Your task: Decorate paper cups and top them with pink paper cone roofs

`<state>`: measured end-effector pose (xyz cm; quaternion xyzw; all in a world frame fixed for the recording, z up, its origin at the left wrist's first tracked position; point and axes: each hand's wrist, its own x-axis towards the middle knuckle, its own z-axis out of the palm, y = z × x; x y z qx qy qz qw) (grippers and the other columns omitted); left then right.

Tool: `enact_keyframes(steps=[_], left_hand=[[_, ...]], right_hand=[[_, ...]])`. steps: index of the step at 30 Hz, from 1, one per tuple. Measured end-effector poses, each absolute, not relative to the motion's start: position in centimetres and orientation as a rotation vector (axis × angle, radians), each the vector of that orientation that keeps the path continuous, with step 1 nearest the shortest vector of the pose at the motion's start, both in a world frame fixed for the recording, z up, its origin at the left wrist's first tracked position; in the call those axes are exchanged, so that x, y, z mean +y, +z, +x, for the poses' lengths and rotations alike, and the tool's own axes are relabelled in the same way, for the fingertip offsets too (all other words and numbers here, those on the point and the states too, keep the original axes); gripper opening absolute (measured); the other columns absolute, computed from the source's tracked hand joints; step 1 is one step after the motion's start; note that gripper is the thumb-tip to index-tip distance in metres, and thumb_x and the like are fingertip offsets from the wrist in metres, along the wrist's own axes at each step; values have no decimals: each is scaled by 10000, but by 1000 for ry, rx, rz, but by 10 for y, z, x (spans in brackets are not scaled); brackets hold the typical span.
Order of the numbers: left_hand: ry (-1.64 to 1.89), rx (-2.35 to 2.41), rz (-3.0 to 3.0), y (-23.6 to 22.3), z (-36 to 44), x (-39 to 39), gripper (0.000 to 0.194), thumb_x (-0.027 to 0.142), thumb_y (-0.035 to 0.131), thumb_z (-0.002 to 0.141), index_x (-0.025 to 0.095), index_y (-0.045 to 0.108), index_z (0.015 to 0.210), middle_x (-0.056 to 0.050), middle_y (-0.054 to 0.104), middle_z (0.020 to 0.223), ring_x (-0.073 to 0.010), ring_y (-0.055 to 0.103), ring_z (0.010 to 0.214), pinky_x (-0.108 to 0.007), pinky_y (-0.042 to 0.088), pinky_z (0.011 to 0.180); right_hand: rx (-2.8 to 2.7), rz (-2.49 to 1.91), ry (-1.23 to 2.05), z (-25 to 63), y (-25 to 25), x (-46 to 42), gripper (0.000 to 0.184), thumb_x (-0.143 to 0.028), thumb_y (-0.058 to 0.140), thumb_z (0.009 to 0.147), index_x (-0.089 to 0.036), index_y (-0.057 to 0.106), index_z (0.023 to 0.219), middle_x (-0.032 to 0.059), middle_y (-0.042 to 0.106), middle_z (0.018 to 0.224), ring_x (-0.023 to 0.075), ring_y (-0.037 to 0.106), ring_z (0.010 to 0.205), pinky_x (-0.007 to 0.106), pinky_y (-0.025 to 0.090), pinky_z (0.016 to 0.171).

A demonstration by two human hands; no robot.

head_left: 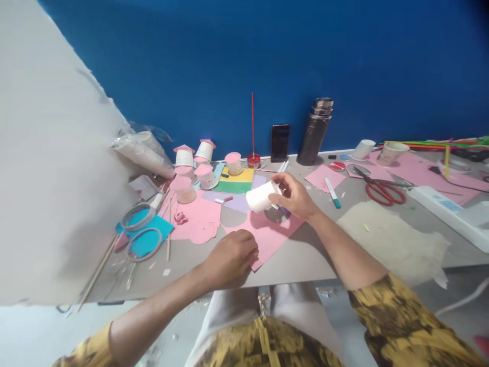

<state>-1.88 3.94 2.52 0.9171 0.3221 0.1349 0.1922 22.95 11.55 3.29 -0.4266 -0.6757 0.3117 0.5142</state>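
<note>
My right hand [294, 196] grips a white paper cup [262, 197], which is tipped on its side above a sheet of pink paper [263, 237]. Fingers and thumb wrap the cup near one end. At the sheet's left edge, my left hand [233, 257] rests low with its fingers curled inward. Its fingertips are hidden, so whatever they might hold does not show. A roll of tape [278, 214] lies under the right hand, partly covered. Left of the sheet are more pink paper pieces [200, 219], including a rounded cut-out.
Several paper cups with pink tops [206, 176] stand at back left, near stacked cups [143, 153]. A phone [280, 142] and a dark flask [315, 132] stand by the blue wall. Red-handled scissors [384, 193], a marker [332, 192] and a power strip [446, 214] lie right.
</note>
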Motion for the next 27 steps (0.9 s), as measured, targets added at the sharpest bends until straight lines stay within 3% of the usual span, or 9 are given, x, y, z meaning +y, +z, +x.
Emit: enact_keyframes(steps=[4, 7, 9, 14, 18, 20, 23, 25, 27], left_hand=[[548, 1047, 2377, 30, -33, 42, 227, 217, 487, 977, 198, 655, 826, -69, 695, 873, -211, 644, 869, -335, 493, 783], [755, 1297, 2155, 40, -36, 50, 116, 245, 566, 920, 208, 614, 821, -34, 667, 819, -191, 620, 749, -317, 466, 676], [858, 1338, 2058, 45, -33, 59, 35, 246, 607, 880, 212, 602, 881, -33, 676, 887, -189, 626, 753, -317, 471, 668], [947, 1257, 1987, 45, -18, 80, 343, 119, 533, 832, 214, 580, 1158, -63, 673, 1089, -217, 648, 979, -339, 509, 778], [1095, 1196, 2142, 27, -8, 84, 339, 117, 523, 857, 209, 554, 1182, -85, 629, 1129, -230, 610, 1015, -385, 512, 863], [1145, 1114, 2262, 16, -6, 83, 355, 149, 555, 874, 210, 533, 1223, -103, 598, 1160, -247, 589, 1040, -419, 505, 904], [1153, 1118, 2293, 5, -4, 84, 540, 262, 673, 865, 214, 460, 1359, -137, 543, 1258, -294, 545, 1140, -468, 499, 943], [1131, 1135, 2298, 2, -3, 85, 683, 370, 768, 809, 205, 452, 1391, -158, 536, 1288, -334, 525, 1179, -519, 477, 985], [1081, 1147, 2291, 2, -2, 87, 695, 432, 798, 776, 191, 503, 1357, -170, 571, 1257, -361, 539, 1156, -551, 456, 1002]], right_hand=[[-1991, -975, 533, 222, 33, 106, 427, -435, 809, 787, -207, 686, 1125, 69, 703, 1059, 171, 582, 766, 319, 485, 732], [-2148, -951, 471, 216, 29, 102, 464, -498, 825, 793, -215, 701, 1139, 86, 707, 1083, 197, 619, 819, 328, 500, 761], [-2201, -950, 452, 214, 27, 102, 488, -543, 827, 791, -217, 711, 1135, 90, 707, 1077, 220, 645, 873, 343, 510, 796], [-2127, -964, 363, 216, 25, 104, 523, -593, 799, 809, -218, 707, 1162, 103, 711, 1095, 248, 664, 931, 360, 530, 818], [-1871, -1129, 175, 221, 25, 109, 508, -548, 761, 855, -203, 673, 1216, 124, 706, 1130, 251, 656, 902, 368, 531, 784], [-1788, -1166, 154, 223, 26, 112, 538, -563, 759, 850, -202, 653, 1234, 115, 708, 1113, 235, 643, 835, 366, 534, 758], [-1820, -1108, 213, 222, 27, 110, 550, -636, 751, 837, -210, 659, 1172, 89, 705, 1046, 201, 609, 736, 348, 528, 708], [-1896, -1043, 229, 215, 27, 104, 581, -693, 749, 816, -210, 669, 1129, 91, 697, 1021, 210, 614, 759, 354, 525, 719], [-1967, -980, 239, 206, 27, 95, 622, -735, 728, 812, -214, 666, 1146, 103, 693, 1026, 244, 633, 848, 378, 532, 768]])
